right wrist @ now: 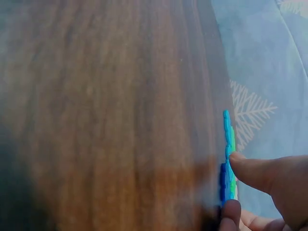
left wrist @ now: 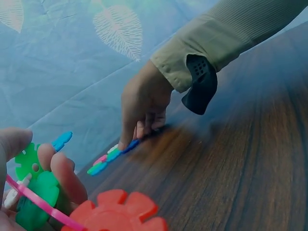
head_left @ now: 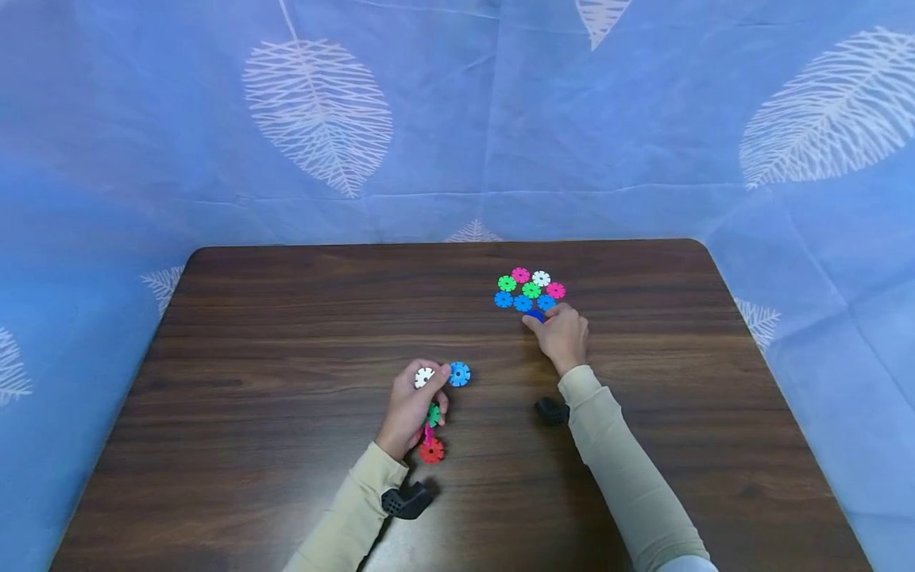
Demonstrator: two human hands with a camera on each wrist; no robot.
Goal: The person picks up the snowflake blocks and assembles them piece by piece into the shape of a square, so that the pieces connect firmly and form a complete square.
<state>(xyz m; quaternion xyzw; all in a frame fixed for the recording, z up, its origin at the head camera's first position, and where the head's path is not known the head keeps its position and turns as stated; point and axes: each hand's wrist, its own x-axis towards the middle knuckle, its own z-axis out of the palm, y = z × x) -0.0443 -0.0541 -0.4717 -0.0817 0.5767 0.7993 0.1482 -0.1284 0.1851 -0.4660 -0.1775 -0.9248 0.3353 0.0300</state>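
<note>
My left hand (head_left: 403, 409) holds a joined string of notched plastic snowflake discs above the table. In it are a white disc (head_left: 423, 377), a blue disc (head_left: 460, 374), a green disc (head_left: 433, 414), an edge-on pink disc (head_left: 428, 434) and a red disc (head_left: 432, 451) hanging lowest. The left wrist view also shows a light green disc (left wrist: 29, 161) by the thumb. Farther off, my right hand (head_left: 565, 338) pinches a dark blue disc (head_left: 534, 315), partly hidden by its fingers, at the near side of a group of loose discs.
The loose group lies flat toward the table's back edge: pink discs (head_left: 520, 275), a white disc (head_left: 541, 278), green discs (head_left: 531, 290) and light blue discs (head_left: 523, 303). A blue leaf-print cloth (head_left: 443, 119) hangs behind the brown wooden table (head_left: 300, 342).
</note>
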